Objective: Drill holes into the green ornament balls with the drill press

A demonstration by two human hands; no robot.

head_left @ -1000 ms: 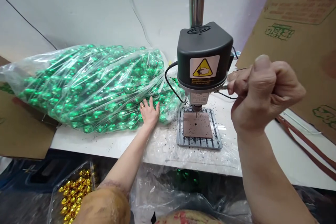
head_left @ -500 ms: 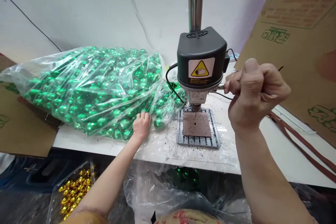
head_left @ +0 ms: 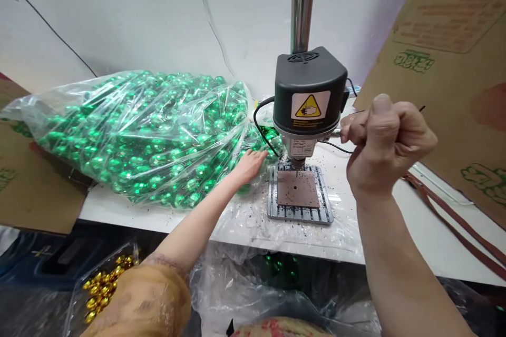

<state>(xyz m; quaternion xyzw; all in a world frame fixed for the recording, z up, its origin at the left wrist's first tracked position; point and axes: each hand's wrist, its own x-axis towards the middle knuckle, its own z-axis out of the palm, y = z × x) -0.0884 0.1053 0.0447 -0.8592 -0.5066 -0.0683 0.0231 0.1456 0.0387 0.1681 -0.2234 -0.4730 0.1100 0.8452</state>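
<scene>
My right hand is wrapped round the feed lever of a small drill press, to the right of its black head. My left hand rests at the mouth of a clear plastic bag, its fingers stretched toward the loose green baubles there; the fingertips are partly hidden. Shiny green faceted baubles fill the bag. Below the drill chuck lies a brown square pad with a small hole, on the slotted metal base. Dark shavings are scattered about it.
Cardboard boxes stand at the right and the left. A brown strap lies on the white table. Below the table edge are a clear tray of gold baubles and a crumpled plastic sheet with green baubles behind.
My left hand has moved right and away from me, from the bag's front side to its mouth, and its fingers have straightened. My right hand keeps hold of the lever.
</scene>
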